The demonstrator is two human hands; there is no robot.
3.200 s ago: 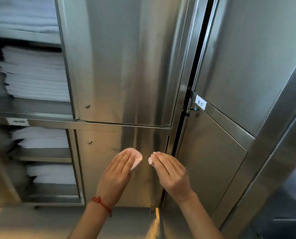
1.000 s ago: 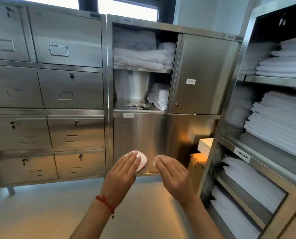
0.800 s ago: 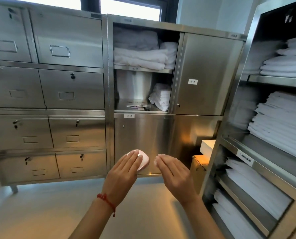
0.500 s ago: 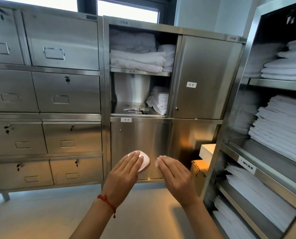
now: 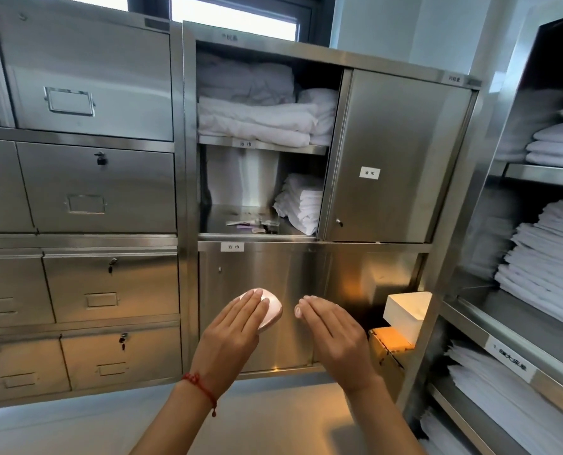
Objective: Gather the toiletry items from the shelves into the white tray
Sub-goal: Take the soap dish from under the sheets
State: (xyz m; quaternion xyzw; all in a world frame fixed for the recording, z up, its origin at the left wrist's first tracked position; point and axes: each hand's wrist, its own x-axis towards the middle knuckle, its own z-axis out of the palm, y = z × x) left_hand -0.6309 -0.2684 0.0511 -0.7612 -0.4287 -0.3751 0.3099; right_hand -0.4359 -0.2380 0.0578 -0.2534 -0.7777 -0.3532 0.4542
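Both hands are held out palm down in front of the steel cabinet. My left hand, with a red cord at the wrist, holds a small round pink-white item under its straight fingers; the thumb is hidden beneath. My right hand is empty, with its fingers straight and together. Several small sachets and packets lie on the open middle shelf, above and beyond the hands. A white box-shaped thing sits low on the right; I cannot tell whether it is the tray.
Folded white towels fill the top shelf, and a smaller stack stands to the right of the sachets. Steel drawers line the left. An open rack of linen stands close on the right. A cardboard box lies under the white thing.
The view has swung from close steel doors to the open cabinet and has since drawn nearer. Both hands keep the same pose, the left still holding the round item.
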